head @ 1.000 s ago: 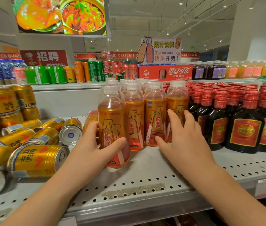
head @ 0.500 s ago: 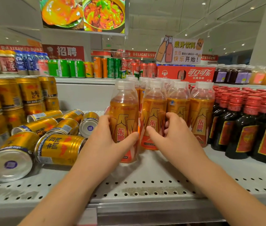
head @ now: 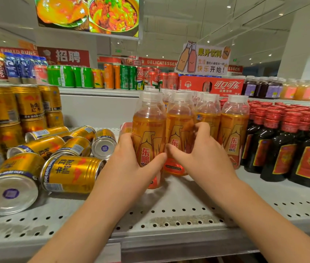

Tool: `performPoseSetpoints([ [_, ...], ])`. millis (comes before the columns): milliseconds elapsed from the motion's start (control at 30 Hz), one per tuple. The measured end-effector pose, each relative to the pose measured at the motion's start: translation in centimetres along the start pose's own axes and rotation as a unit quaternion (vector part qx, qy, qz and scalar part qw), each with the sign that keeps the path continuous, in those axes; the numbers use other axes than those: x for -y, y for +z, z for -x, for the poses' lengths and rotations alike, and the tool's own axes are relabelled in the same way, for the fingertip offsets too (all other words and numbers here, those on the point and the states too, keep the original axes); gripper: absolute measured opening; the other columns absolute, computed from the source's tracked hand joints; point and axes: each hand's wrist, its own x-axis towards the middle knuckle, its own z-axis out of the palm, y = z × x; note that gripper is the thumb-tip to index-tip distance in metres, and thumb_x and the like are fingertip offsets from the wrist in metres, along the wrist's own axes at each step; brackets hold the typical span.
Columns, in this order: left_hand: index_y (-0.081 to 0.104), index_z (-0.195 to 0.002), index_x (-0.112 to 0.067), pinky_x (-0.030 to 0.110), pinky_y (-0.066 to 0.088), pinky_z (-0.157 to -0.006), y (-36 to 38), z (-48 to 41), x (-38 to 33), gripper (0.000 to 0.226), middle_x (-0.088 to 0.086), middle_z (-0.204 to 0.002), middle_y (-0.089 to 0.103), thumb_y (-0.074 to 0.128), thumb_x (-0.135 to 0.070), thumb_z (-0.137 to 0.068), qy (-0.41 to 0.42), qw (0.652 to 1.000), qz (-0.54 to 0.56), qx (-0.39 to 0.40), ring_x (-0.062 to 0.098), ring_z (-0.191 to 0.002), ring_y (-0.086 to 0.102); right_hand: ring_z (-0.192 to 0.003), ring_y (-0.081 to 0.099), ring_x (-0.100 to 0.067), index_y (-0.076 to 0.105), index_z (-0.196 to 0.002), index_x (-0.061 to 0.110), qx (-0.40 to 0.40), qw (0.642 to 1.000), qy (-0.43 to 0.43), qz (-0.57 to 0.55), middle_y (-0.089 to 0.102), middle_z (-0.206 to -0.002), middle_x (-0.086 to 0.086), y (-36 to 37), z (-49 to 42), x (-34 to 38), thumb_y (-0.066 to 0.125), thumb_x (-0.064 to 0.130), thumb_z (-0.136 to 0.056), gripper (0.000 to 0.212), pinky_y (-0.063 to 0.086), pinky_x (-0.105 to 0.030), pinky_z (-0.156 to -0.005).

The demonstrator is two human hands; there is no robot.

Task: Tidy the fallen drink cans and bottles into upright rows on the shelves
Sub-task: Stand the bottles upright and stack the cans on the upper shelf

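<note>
Orange drink bottles with clear caps stand upright in rows at the shelf's middle. My left hand [head: 129,164] grips the front-left orange bottle [head: 148,130] around its lower half. My right hand [head: 201,154] wraps its thumb and fingers round the neighbouring orange bottle [head: 179,126] just to the right. Left of them, several gold Red Bull cans lie on their sides, the nearest fallen can [head: 70,173] pointing its base at me beside another fallen can [head: 10,188]. More gold cans stand stacked [head: 27,103] at the far left.
Dark bottles with red caps [head: 287,141] fill the shelf's right side. The white perforated shelf [head: 169,215] has bare room in front of the bottles. An upper shelf behind carries green, orange and red cans and a red Coca-Cola carton [head: 211,86].
The view has shifted left and closer. My right hand went from resting flat against the bottles to curling round the second bottle. My left hand kept its hold on the front bottle.
</note>
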Motion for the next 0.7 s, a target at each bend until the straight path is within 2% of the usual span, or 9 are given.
performPoseSetpoints([
  [100,0.043,-0.118,-0.044,0.033,0.06,-0.082,-0.2,-0.1,0.2,0.054,-0.019,-0.114,0.062,0.07,-0.067,-0.077,0.008,0.999,0.019,0.028,-0.002,-0.098,0.065,-0.096,0.062,-0.009,0.037,-0.118,0.031,0.0,0.998,0.011,-0.07,0.058,-0.1,0.02,-0.2,0.1,0.1,0.076,0.06,-0.078,0.063,0.053,-0.03,-0.075],
  [200,0.049,-0.116,-0.046,0.027,0.058,-0.082,-0.4,-0.2,0.4,0.046,-0.018,-0.117,0.06,0.07,-0.062,-0.079,0.025,0.998,0.029,0.058,-0.007,-0.098,0.062,-0.1,0.06,-0.001,0.036,-0.117,0.041,0.017,0.988,0.036,-0.148,0.052,-0.104,0.03,-1.4,0.9,-0.7,0.079,0.059,-0.075,0.062,0.053,-0.025,-0.083],
  [300,0.049,-0.119,-0.05,0.014,0.052,-0.077,-0.2,-0.2,0.2,0.052,-0.025,-0.116,0.06,0.072,-0.066,-0.075,0.047,0.995,0.037,0.079,-0.017,-0.101,0.057,-0.098,0.063,0.009,0.045,-0.118,0.043,0.041,0.972,0.057,-0.225,0.059,-0.108,0.029,-4.2,2.4,-2.4,0.081,0.06,-0.067,0.065,0.052,-0.01,-0.07],
  [367,0.047,-0.117,-0.053,0.01,0.05,-0.073,0.3,0.0,-0.5,0.054,-0.03,-0.112,0.061,0.072,-0.07,-0.072,0.06,0.994,0.037,0.088,-0.02,-0.101,0.055,-0.097,0.066,0.009,0.05,-0.119,0.045,0.063,0.962,0.063,-0.257,0.066,-0.113,0.022,-6.2,3.2,-3.8,0.081,0.06,-0.062,0.067,0.055,-0.014,-0.073],
  [433,0.045,-0.113,-0.056,0.006,0.05,-0.066,1.1,0.0,-1.6,0.053,-0.039,-0.111,0.057,0.07,-0.074,-0.07,0.075,0.992,0.024,0.099,-0.02,-0.099,0.056,-0.105,0.065,0.005,0.052,-0.117,0.047,0.076,0.959,0.062,-0.266,0.068,-0.116,0.02,-7.8,3.7,-5.0,0.08,0.057,-0.062,0.062,0.056,-0.021,-0.084],
  [500,0.044,-0.111,-0.054,0.011,0.053,-0.066,2.3,-0.1,-2.8,0.053,-0.034,-0.106,0.061,0.066,-0.08,-0.069,0.09,0.991,-0.011,0.1,-0.017,-0.094,0.059,-0.108,0.061,0.011,0.054,-0.117,0.048,0.085,0.96,0.054,-0.26,0.067,-0.116,0.024,-8.9,3.9,-5.8,0.078,0.054,-0.066,0.056,0.053,-0.014,-0.083],
  [567,0.044,-0.111,-0.05,0.023,0.057,-0.074,3.7,-0.3,-3.7,0.056,-0.026,-0.104,0.063,0.063,-0.082,-0.069,0.093,0.991,-0.038,0.093,-0.008,-0.091,0.063,-0.105,0.058,0.017,0.055,-0.118,0.052,0.091,0.966,0.044,-0.236,0.063,-0.116,0.029,-9.5,4.0,-6.3,0.075,0.053,-0.073,0.05,0.051,-0.007,-0.073],
  [633,0.043,-0.112,-0.044,0.033,0.059,-0.078,5.0,-0.6,-4.3,0.059,-0.022,-0.107,0.062,0.064,-0.081,-0.071,0.087,0.991,-0.053,0.088,-0.002,-0.094,0.063,-0.099,0.06,0.018,0.055,-0.123,0.052,0.083,0.967,0.045,-0.235,0.062,-0.119,0.028,-9.9,4.1,-6.8,0.073,0.047,-0.081,0.045,0.049,-0.003,-0.065],
  [700,0.043,-0.113,-0.043,0.034,0.059,-0.081,6.0,-0.7,-4.7,0.057,-0.021,-0.11,0.06,0.065,-0.078,-0.073,0.083,0.991,-0.04,0.094,-0.001,-0.096,0.063,-0.09,0.063,0.017,0.05,-0.125,0.054,0.075,0.971,0.047,-0.223,0.058,-0.123,0.028,-10.0,4.4,-7.1,0.069,0.046,-0.087,0.043,0.047,-0.002,-0.059],
])
